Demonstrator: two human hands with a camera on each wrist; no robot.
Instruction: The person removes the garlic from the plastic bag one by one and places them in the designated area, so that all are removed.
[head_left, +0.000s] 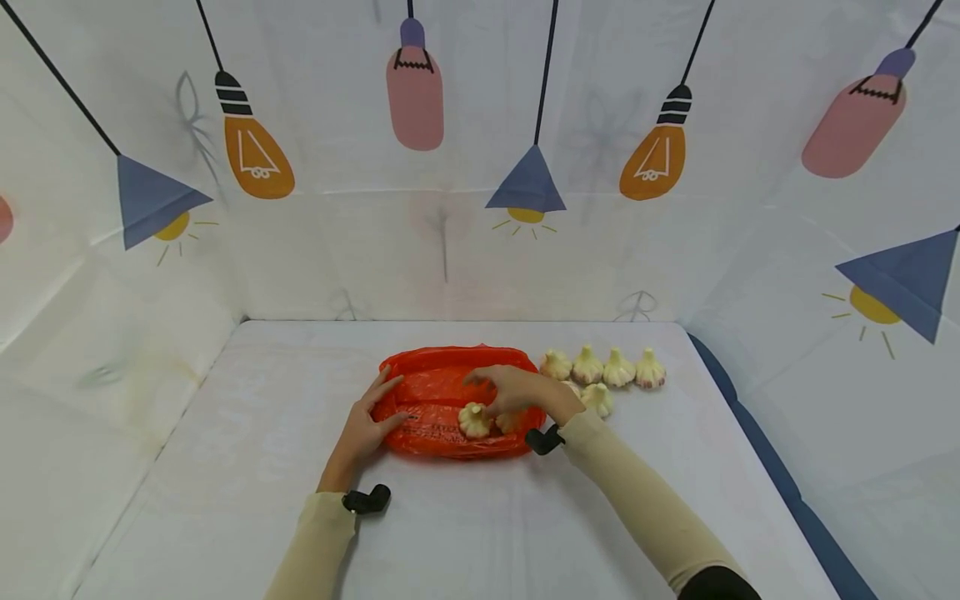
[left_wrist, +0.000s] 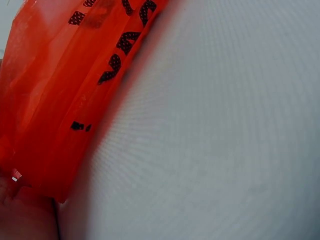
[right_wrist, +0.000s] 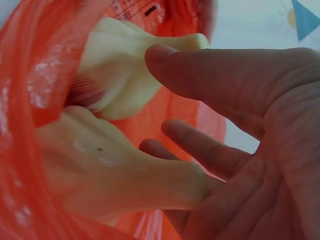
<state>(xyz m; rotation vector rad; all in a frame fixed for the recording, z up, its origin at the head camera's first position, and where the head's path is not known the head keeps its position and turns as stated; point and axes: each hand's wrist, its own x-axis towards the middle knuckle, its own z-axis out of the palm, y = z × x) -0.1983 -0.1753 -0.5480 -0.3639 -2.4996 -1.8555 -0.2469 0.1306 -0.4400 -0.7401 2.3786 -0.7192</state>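
A red plastic bag [head_left: 431, 385] lies spread wide on the table, with black print on its side. My left hand [head_left: 365, 425] grips its left end, thumb along the front and fingers at the back; in the left wrist view only a bit of that hand shows beside the bag [left_wrist: 45, 125]. My right hand [head_left: 517, 389] reaches over the bag's right part with fingers spread. A garlic bulb [head_left: 475, 421] sits in the bag, with another garlic bulb [head_left: 510, 422] beside it. In the right wrist view, the thumb overlaps one bulb's stem [right_wrist: 120, 70], and the fingers are behind the lower bulb [right_wrist: 110, 165].
Several garlic bulbs [head_left: 618, 368] stand in a row right of the bag, with another garlic bulb [head_left: 597, 400] in front of them. The white table [head_left: 240, 467] meets a printed cloth backdrop [head_left: 465, 258] behind. Blue fabric [head_left: 765, 454] runs along the right edge.
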